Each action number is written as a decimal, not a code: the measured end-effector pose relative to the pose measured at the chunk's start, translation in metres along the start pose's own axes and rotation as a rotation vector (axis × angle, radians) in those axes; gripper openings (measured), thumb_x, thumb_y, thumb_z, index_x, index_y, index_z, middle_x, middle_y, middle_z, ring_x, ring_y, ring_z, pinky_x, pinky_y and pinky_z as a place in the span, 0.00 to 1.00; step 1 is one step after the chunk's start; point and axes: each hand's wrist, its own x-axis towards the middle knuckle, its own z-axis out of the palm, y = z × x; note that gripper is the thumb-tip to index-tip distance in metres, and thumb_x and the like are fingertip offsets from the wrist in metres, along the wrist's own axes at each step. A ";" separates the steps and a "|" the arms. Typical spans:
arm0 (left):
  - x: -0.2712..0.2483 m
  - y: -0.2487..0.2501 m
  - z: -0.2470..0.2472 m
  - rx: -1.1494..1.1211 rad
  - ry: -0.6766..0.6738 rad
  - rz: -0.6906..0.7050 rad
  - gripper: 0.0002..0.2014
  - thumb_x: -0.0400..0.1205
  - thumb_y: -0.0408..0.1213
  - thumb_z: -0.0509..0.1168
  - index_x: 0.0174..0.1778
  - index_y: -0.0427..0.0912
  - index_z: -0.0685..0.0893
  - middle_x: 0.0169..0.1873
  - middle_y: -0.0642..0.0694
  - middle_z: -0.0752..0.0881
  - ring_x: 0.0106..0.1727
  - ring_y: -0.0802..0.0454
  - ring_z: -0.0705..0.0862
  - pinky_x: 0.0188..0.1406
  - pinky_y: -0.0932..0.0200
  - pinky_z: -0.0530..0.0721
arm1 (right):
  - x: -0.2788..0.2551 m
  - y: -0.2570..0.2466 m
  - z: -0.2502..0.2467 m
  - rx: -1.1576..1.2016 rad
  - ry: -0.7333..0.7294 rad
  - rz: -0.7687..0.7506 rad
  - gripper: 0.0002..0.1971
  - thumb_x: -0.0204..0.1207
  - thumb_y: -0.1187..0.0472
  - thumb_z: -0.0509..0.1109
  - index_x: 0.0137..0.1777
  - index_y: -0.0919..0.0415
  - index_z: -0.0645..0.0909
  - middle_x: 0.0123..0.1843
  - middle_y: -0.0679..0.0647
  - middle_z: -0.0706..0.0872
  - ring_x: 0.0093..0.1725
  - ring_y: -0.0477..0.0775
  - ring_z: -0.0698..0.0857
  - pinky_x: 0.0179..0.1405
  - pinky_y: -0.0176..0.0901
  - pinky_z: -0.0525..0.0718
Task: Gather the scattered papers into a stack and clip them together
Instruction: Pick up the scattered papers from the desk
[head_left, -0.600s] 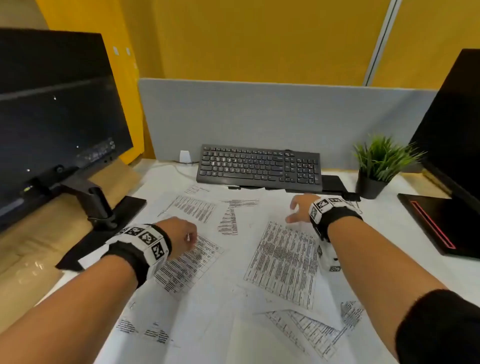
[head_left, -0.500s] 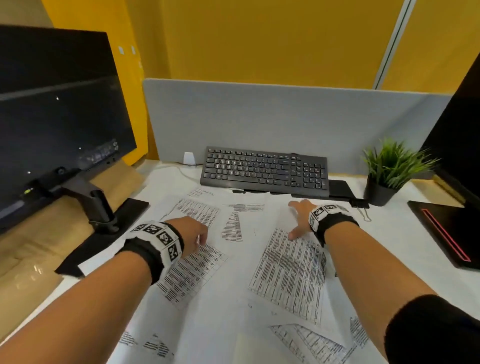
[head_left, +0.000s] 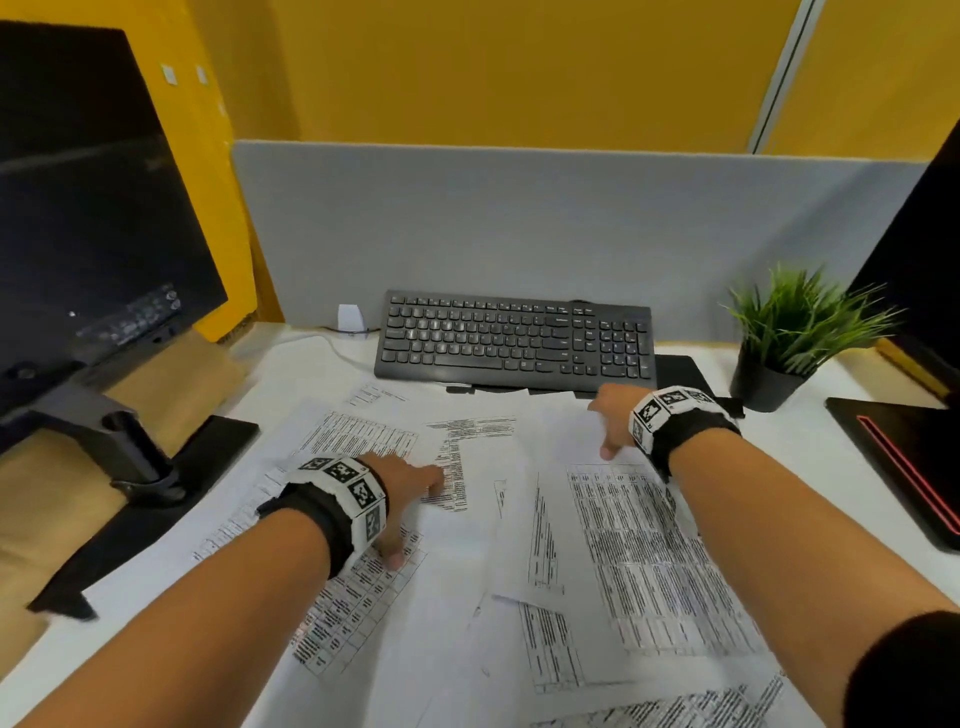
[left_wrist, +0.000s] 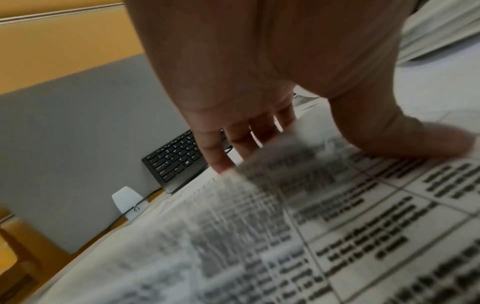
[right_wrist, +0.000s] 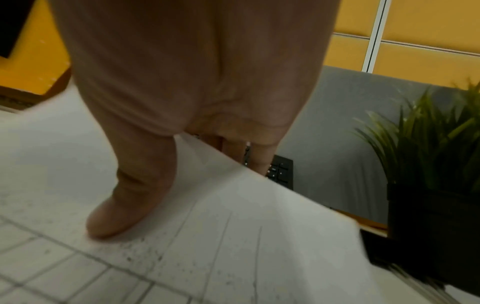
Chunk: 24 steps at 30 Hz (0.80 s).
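1. The white desk (head_left: 841, 410) fills the lower half of the head view, smooth and matt; a grey felt-like divider panel (head_left: 519, 223) stands along its far edge, with a yellow wall above.
2. A large dark monitor (head_left: 88, 208) takes the upper left of the frame, on a black flat-footed stand; a second dark screen (head_left: 930, 249) cuts in at the right edge, its black base edged with a red line.
3. The scattered papers (head_left: 644, 561) cover the centre and lower part of the frame; thin white sheets printed with dense black tables, overlapping at different angles, not gathered into a stack; some edges lift off the desk.
4. A black rectangular keyboard (head_left: 514, 340) lies at centre top of the desk, just beyond the sheets.
5. A small black pot (head_left: 761, 387) at centre right holds a spiky green plant (head_left: 800, 317); the leaves look stiff and grass-like.
6. The left hand (head_left: 402, 491) is at lower left of centre, fingers spread and fairly straight, thumb (left_wrist: 415, 139) pressed flat on a printed sheet; it grasps nothing.
7. The right hand (head_left: 613, 421) is at centre right, near the keyboard's front edge; fingers extended, thumb (right_wrist: 124, 205) pressing on a sheet, nothing clasped.
8. Each wrist wears a black band with black-and-white square markers.
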 end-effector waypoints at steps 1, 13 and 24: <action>0.001 0.000 0.000 -0.011 0.014 -0.018 0.39 0.66 0.46 0.80 0.71 0.55 0.69 0.63 0.48 0.81 0.62 0.44 0.80 0.56 0.54 0.75 | 0.004 -0.001 0.000 0.020 0.003 -0.018 0.33 0.69 0.52 0.78 0.74 0.59 0.74 0.71 0.56 0.77 0.67 0.60 0.81 0.64 0.50 0.80; -0.090 -0.048 -0.063 -0.441 0.417 -0.250 0.29 0.77 0.51 0.71 0.74 0.48 0.76 0.72 0.47 0.78 0.72 0.46 0.75 0.69 0.56 0.71 | 0.000 0.026 0.009 0.223 0.124 0.097 0.44 0.60 0.58 0.84 0.76 0.50 0.67 0.74 0.57 0.73 0.68 0.64 0.79 0.66 0.60 0.79; -0.129 -0.047 -0.054 -0.487 0.588 -0.191 0.18 0.76 0.51 0.71 0.59 0.48 0.85 0.51 0.50 0.86 0.51 0.51 0.81 0.51 0.58 0.77 | -0.034 0.008 0.031 0.304 0.033 0.125 0.39 0.62 0.34 0.74 0.71 0.49 0.69 0.71 0.54 0.71 0.67 0.60 0.78 0.65 0.56 0.78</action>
